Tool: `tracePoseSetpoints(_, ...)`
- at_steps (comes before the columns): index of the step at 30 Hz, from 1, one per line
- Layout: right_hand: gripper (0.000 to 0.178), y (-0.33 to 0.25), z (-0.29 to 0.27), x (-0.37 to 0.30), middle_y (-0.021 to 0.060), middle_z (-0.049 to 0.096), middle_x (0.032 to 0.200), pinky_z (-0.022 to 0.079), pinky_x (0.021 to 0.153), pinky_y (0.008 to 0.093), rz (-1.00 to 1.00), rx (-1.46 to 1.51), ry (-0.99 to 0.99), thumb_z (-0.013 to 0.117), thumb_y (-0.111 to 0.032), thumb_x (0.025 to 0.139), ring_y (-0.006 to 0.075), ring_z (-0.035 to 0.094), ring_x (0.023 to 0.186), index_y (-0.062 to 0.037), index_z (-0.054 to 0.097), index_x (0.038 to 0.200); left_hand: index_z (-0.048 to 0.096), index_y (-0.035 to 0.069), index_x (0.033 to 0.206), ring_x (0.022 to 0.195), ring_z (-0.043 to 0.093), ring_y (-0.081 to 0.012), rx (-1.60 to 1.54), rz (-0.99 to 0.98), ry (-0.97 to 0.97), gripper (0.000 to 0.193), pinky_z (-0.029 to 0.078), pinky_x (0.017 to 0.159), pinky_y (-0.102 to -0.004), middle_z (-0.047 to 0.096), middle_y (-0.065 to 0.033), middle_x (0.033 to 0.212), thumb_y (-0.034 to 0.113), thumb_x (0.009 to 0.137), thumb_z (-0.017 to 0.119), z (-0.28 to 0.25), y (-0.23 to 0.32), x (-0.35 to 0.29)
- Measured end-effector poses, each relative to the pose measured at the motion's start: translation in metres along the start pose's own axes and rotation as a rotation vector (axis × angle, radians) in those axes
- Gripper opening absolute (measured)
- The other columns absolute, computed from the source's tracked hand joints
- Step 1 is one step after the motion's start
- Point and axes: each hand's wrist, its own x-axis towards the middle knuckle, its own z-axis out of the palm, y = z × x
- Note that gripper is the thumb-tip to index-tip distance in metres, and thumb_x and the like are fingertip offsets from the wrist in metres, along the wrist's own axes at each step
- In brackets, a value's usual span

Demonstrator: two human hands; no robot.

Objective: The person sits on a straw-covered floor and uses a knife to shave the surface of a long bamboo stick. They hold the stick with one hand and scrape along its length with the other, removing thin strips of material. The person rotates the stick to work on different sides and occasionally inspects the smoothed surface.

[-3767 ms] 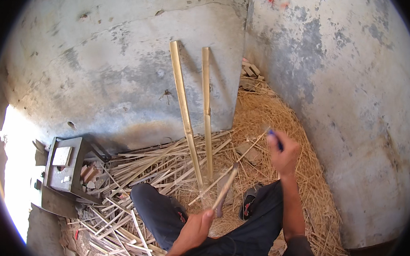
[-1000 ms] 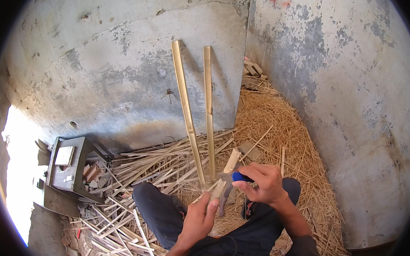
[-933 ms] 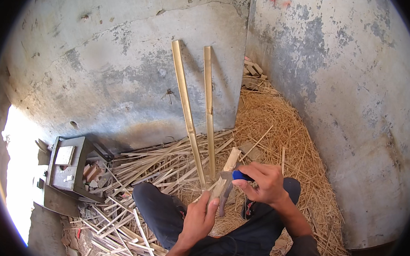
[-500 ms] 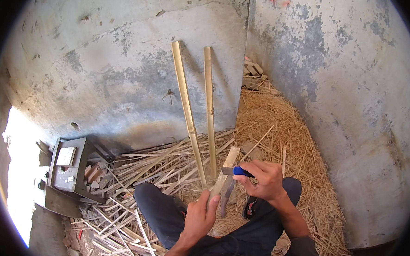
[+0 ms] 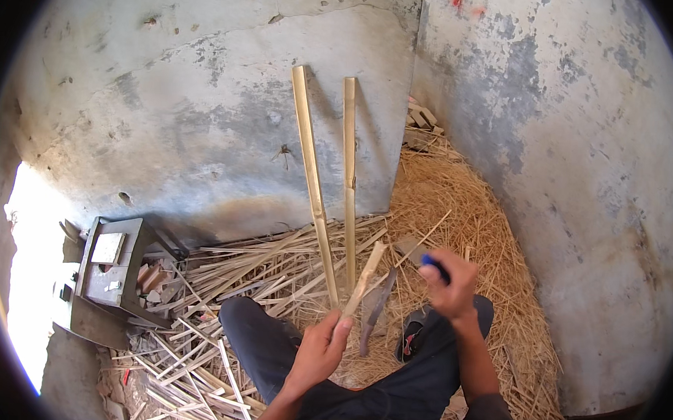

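Note:
My left hand (image 5: 320,349) is closed around the lower end of a split bamboo strip (image 5: 365,280), which points up and away from me. My right hand (image 5: 454,283), to the right and apart from the strip, is closed on a blue-handled knife (image 5: 435,268). Its blade cannot be made out at this moment. Between my knees, just right of the strip, a dark long-bladed tool (image 5: 377,312) lies with its handle end toward me. Two long bamboo slats (image 5: 311,152) lean upright against the wall ahead.
Loose bamboo strips (image 5: 265,263) cover the floor ahead and to the left. A heap of straw-like shavings (image 5: 491,309) spreads along the right wall (image 5: 581,185). A small metal stand (image 5: 111,263) is at the left, with broken brick beside it. My bent legs (image 5: 257,335) frame the work.
My right hand has lifted the knife off the bamboo strip, moving right and slightly away from me. The strip stays in my left hand, which has shifted only slightly.

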Motion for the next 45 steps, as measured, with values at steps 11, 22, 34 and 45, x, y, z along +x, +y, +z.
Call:
tracePoseSetpoints(11, 0.034, -0.034, 0.013, 0.003, 0.0067, 0.072, 0.079, 0.052, 0.053, 0.0352, -0.237, -0.074, -0.165, 0.082, -0.038, 0.092, 0.0235, 0.069, 0.060, -0.0055, 0.077, 0.099, 0.054, 0.001, 0.095, 0.060, 0.060, -0.0487, 0.245, 0.133, 0.162, 0.031, 0.043, 0.054, -0.0492, 0.055, -0.0248, 0.063, 0.027, 0.109, 0.062, 0.015, 0.022, -0.002)
tracePoseSetpoints(22, 0.027, -0.019, 0.015, 0.002, 0.0067, 0.074, 0.080, 0.054, 0.056, 0.0371, -0.223, -0.250, 0.006, 0.083, -0.033, 0.091, 0.0249, 0.070, 0.061, -0.0074, 0.079, 0.098, 0.055, 0.001, 0.101, 0.064, 0.063, -0.0514, 0.288, 0.094, 0.147, 0.029, 0.045, 0.055, -0.0544, 0.061, -0.0272, 0.066, 0.027, 0.108, 0.064, 0.015, 0.017, -0.005)
tracePoseSetpoints(34, 0.041, 0.085, -0.001, 0.006, 0.0010, 0.066, 0.085, 0.045, 0.067, 0.0268, 0.460, 0.254, -0.170, 0.065, -0.039, 0.107, 0.0075, 0.056, 0.075, -0.0024, 0.073, 0.125, 0.057, 0.006, 0.105, 0.050, 0.035, -0.0053, -0.360, -0.239, -0.330, 0.060, 0.030, 0.047, -0.0226, 0.044, 0.0045, 0.065, 0.054, 0.118, 0.023, -0.009, -0.021, 0.010)
tracePoseSetpoints(45, 0.039, 0.048, 0.035, 0.019, -0.0107, 0.044, 0.066, 0.023, 0.050, 0.0234, 0.697, 1.034, -0.362, 0.073, -0.024, 0.103, 0.0015, 0.034, 0.053, 0.0007, 0.069, 0.133, 0.059, 0.005, 0.111, 0.044, 0.042, -0.0112, -0.756, -0.391, -0.716, 0.069, 0.040, 0.043, -0.0262, 0.044, 0.0009, 0.061, 0.063, 0.115, 0.021, 0.017, -0.045, 0.069)
